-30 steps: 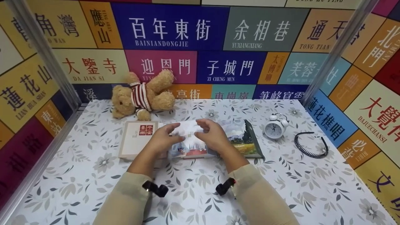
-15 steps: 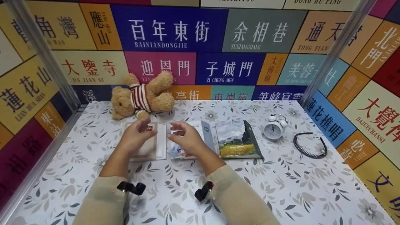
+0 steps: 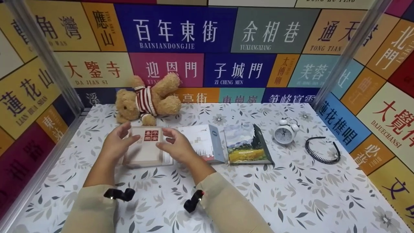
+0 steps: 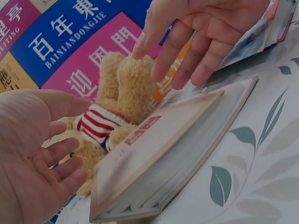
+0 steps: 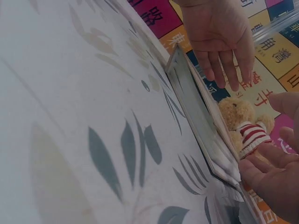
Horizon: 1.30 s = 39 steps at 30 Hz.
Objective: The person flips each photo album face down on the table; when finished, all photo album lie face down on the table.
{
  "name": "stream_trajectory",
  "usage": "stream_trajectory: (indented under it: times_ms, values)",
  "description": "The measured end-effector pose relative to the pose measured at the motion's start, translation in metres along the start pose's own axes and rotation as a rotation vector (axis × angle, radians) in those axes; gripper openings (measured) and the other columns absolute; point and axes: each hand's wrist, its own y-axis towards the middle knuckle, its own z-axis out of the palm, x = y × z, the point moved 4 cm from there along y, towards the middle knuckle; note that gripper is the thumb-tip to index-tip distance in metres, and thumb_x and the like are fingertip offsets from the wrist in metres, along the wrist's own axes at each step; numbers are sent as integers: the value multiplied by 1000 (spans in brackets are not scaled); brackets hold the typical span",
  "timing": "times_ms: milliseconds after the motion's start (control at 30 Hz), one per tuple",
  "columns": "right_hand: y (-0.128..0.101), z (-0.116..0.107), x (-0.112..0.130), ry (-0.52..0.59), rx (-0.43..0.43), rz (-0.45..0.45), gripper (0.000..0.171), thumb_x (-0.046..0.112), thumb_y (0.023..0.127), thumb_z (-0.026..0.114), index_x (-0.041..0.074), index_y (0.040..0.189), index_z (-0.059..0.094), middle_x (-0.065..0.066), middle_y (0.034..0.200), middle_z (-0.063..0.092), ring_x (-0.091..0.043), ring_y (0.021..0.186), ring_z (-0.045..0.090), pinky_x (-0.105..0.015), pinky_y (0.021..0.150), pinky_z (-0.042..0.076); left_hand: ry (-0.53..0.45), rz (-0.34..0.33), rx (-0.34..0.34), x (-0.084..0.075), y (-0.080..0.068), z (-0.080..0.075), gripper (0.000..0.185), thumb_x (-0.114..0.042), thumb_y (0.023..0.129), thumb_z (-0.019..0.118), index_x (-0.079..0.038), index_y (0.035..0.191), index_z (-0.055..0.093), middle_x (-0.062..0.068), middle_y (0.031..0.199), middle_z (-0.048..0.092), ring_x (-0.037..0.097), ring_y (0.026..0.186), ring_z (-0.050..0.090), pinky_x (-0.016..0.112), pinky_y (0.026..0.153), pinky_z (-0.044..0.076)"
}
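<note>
Flanking the cream book (image 3: 145, 147) with the red seal on its cover, both hands hover with fingers relaxed and spread, grasping nothing. The left hand (image 3: 114, 144) stands just off the book's left edge, palm turned inward; the right hand (image 3: 176, 147) hangs over its right edge, fingers pointing toward the cover. In the left wrist view neither the left hand (image 4: 37, 154) nor the right hand (image 4: 201, 32) touches the book (image 4: 168, 154), which lies flat on the bench (image 3: 291, 194) with its page edges showing along the near side.

Just beyond the book's far edge lies a teddy bear (image 3: 147, 98) in a striped shirt, leaving little room that way. To the right, just beside it, lie a white-and-blue book (image 3: 202, 140) and then a book with a landscape painting (image 3: 247, 145). Farther right stand a white alarm clock (image 3: 284, 131) and a black headband (image 3: 321, 150), well apart from the hands. The near half of the bench, between the sleeves and the front edge, is open floral cloth, as is the strip left of the book up to the metal frame post (image 3: 42, 55).
</note>
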Motion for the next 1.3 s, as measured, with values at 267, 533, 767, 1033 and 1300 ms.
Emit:
stream_trajectory:
  times_ms: [267, 533, 767, 1033, 1300]
  values:
    - [-5, 4, -8, 19, 23, 45, 70, 28, 83, 79, 19, 145, 48, -8, 146, 54, -30, 132, 54, -40, 109, 47, 41, -122, 25, 17, 5, -4, 86, -32, 89, 72, -16, 158, 23, 10, 164, 25, 33, 151, 23, 48, 122, 26]
    - [-8, 6, -9, 42, 51, 67, 70, 27, 84, 79, 18, 146, 47, -8, 148, 52, -28, 134, 53, -37, 108, 48, -14, -237, 86, 40, 11, 3, 93, -22, 90, 70, -12, 160, 9, 15, 164, 24, 32, 150, 28, 44, 123, 25]
    - [-10, 13, -9, 67, 88, 67, 69, 25, 85, 78, 18, 146, 46, -7, 151, 49, -27, 138, 48, -37, 114, 42, -70, -240, 98, 42, 12, 3, 89, -13, 90, 67, -14, 160, 11, 10, 165, 21, 28, 150, 26, 42, 122, 28]
    - [-15, 24, -7, 152, 137, 67, 70, 20, 84, 78, 18, 146, 47, -6, 151, 48, -24, 138, 47, -37, 116, 39, -159, -224, 87, 34, 9, -4, 86, -10, 92, 64, -19, 160, 13, 4, 166, 19, 25, 150, 26, 40, 121, 29]
    - [-15, 17, -3, 125, 153, 59, 65, 24, 88, 75, 18, 146, 47, -6, 152, 49, -22, 140, 46, -35, 117, 38, -444, -198, 115, 15, 3, -2, 72, -8, 95, 56, -26, 157, 26, 6, 161, 30, 16, 123, 55, 25, 89, 56]
